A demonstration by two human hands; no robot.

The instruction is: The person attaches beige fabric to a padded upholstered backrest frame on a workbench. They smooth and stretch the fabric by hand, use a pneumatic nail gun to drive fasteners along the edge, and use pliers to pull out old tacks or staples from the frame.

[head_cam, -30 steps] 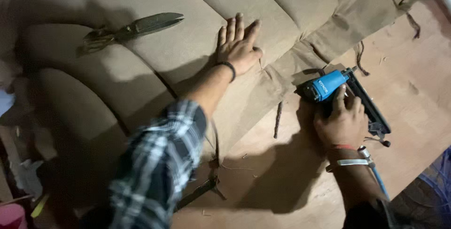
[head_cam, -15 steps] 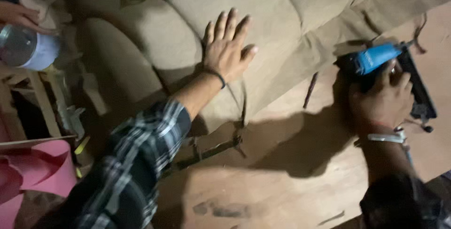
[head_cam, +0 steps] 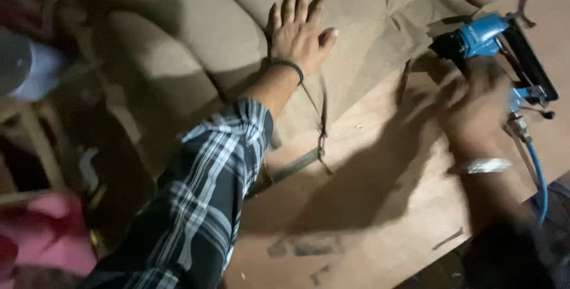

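Note:
My left hand (head_cam: 300, 31) lies flat with fingers spread on a tan padded cushion (head_cam: 196, 28) that has stitched channels. A dark band circles that wrist, and the sleeve is plaid. My right hand (head_cam: 478, 102), blurred, grips a blue and black pneumatic staple gun (head_cam: 496, 43) near the cushion's fabric edge, over a brown wooden board (head_cam: 380, 206). A silver bracelet sits on the right wrist. A blue air hose (head_cam: 537, 176) runs from the gun toward me.
A dark strap with loose threads (head_cam: 320, 135) trails off the cushion edge onto the board. At far left are a grey-white cylinder (head_cam: 24, 72), a wooden frame (head_cam: 35, 146) and something pink (head_cam: 53, 229). Small scraps lie on the board.
The view has swung left and down, so both hands sit further right and higher in frame. My left hand stays flat on the cushion; my right keeps the staple gun.

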